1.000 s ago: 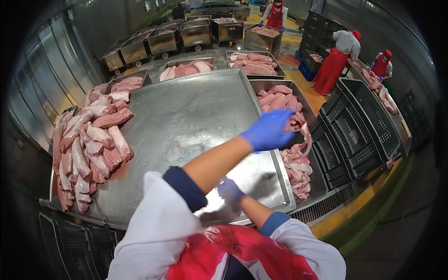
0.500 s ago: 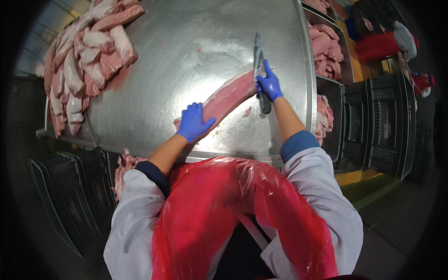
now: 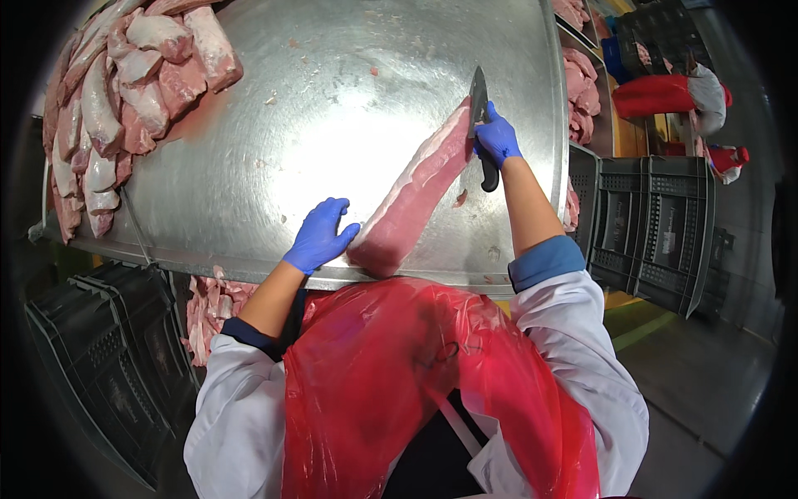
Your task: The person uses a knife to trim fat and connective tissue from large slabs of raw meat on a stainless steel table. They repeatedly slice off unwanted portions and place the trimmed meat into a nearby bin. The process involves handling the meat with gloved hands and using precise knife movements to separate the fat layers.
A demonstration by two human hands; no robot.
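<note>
A long piece of raw pink meat, like a loin (image 3: 420, 193), lies slantwise on the metal table, with a pale fat strip along its left edge. Its wide end sits by the table's near edge. My right hand (image 3: 497, 141), in a blue glove, grips a knife (image 3: 478, 93) with a black handle; the blade points away from me, beside the loin's far end. Just left of the wide end is my left hand (image 3: 321, 236), also blue-gloved, fingers spread and holding nothing. Its thumb reaches close to the meat; I cannot tell if they touch.
A heap of meat pieces (image 3: 137, 91) covers the table's (image 3: 274, 50) far left. Containers of meat (image 3: 582, 91) stand along the right side, near dark plastic crates (image 3: 657, 220). More crates (image 3: 116, 349) and meat trimmings (image 3: 214, 308) are at lower left. Another person (image 3: 665, 94) is at upper right.
My left hand has come off the loin and moved left and nearer. The loin has swung steeper, its wide end closer to me. My right hand still holds the knife at the far end.
</note>
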